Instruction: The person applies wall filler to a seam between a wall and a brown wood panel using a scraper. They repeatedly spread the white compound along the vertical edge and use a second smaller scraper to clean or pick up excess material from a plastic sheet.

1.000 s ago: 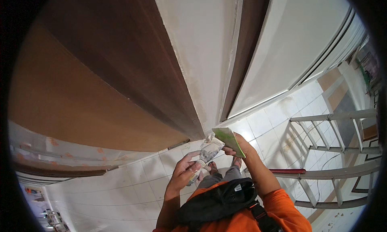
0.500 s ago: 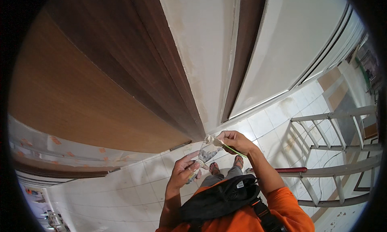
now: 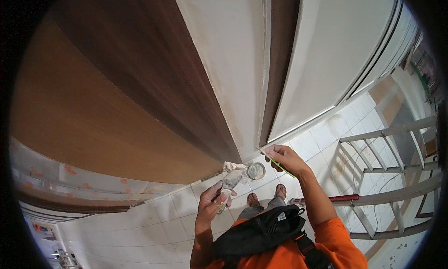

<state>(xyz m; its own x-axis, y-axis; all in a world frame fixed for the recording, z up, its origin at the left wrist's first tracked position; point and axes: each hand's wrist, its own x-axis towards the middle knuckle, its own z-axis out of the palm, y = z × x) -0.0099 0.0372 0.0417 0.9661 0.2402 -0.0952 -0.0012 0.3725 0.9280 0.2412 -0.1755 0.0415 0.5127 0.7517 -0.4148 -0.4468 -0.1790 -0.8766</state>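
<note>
My left hand (image 3: 215,202) is closed round the handle of a putty knife (image 3: 232,179), its blade tilted up and away from me. A lump of off-white putty (image 3: 234,166) sits along the blade's far edge. In my right hand (image 3: 287,159), pinched between thumb and fingers, is a thin green stick-like tool (image 3: 279,166) with a pale tip; its exact kind is not clear. The tip is apart from the putty, near the foot of the white panel. Beyond the knife's right corner shows a round container (image 3: 255,171) with pale stuff inside.
Ahead rise a dark brown wood panel (image 3: 154,73), a white strip (image 3: 233,59) and a white door panel (image 3: 340,49). A metal ladder (image 3: 396,194) lies to the right, with a red-handled tool (image 3: 343,197) by it. White tiles (image 3: 163,224) cover the floor.
My right hand has drawn away from the putty on the blade and moved a little right with the green tool. The round container has come into sight.
</note>
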